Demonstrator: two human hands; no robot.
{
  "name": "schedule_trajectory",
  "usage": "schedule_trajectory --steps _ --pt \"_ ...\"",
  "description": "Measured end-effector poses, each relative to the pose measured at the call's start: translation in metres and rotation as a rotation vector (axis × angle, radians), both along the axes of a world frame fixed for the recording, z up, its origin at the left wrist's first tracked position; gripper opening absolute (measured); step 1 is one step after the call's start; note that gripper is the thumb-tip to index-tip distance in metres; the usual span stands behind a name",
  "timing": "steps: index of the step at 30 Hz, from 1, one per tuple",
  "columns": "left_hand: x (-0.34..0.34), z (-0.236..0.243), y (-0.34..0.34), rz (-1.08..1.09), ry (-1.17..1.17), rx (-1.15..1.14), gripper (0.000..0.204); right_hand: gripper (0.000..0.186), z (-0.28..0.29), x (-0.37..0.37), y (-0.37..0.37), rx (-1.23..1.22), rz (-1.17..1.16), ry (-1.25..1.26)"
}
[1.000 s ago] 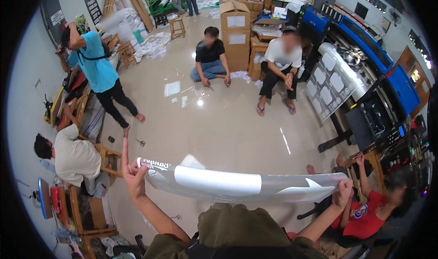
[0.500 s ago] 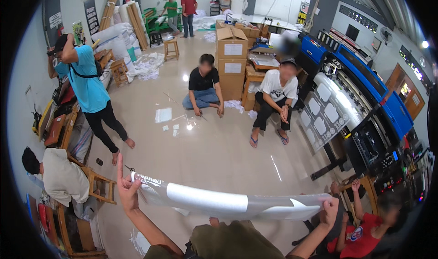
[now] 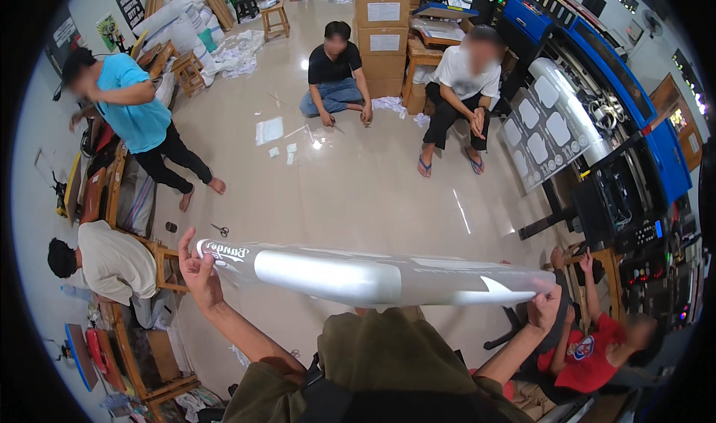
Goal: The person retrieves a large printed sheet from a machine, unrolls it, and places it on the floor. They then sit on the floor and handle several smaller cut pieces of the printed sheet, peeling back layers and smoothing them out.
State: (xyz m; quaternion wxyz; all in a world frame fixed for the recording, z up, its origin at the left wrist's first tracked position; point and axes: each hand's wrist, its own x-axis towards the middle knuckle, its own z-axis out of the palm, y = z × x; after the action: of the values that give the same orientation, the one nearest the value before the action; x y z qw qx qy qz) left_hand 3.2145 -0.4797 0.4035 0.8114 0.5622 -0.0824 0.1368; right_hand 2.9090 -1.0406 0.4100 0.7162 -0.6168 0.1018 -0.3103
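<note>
A long translucent sheet of film with white printed shapes and lettering stretches across in front of me, curved over along its length. Its left end is pinched by my left hand, whose index finger sticks up. My right hand grips the other end between thumb and fingers. The film hangs in the air above the floor, taut between the two hands. Part of its underside is hidden from me.
Scissors lie on the tiled floor beyond my left hand. Two people sit ahead near stacked cartons. A large blue printer with a printed sheet stands right. Another person sits near my right arm; two more are at left.
The film and both my hands have risen in the view, and the sheet now bows toward me. The person in blue at left has lowered their arms from the head.
</note>
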Motion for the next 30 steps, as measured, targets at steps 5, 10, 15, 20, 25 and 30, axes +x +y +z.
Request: schedule_trajectory --steps 5,10,15,20,25,30 --pt "0.009 -0.016 0.009 -0.053 -0.132 -0.209 0.055 0.047 -0.015 -0.011 -0.002 0.100 -0.007 -0.149" --pt "0.012 -0.012 0.000 -0.061 -0.145 -0.316 0.054 0.036 -0.014 -0.006 -0.001 0.102 -0.045 -0.074" --pt "0.019 -0.026 0.010 -0.110 -0.118 -0.251 0.053 0.031 -0.013 0.014 0.004 0.062 0.043 -0.106" --pt "0.065 -0.056 -0.025 -0.161 0.199 -0.009 0.042 0.041 -0.073 0.069 -0.015 0.423 0.015 0.127" --pt "0.211 -0.216 0.021 -0.265 0.698 0.469 0.034 0.045 -0.151 0.273 -0.027 0.454 0.355 0.647" --pt "0.181 -0.151 -0.016 -0.269 0.495 0.170 0.038 0.039 -0.118 0.265 -0.024 0.337 0.243 0.489"
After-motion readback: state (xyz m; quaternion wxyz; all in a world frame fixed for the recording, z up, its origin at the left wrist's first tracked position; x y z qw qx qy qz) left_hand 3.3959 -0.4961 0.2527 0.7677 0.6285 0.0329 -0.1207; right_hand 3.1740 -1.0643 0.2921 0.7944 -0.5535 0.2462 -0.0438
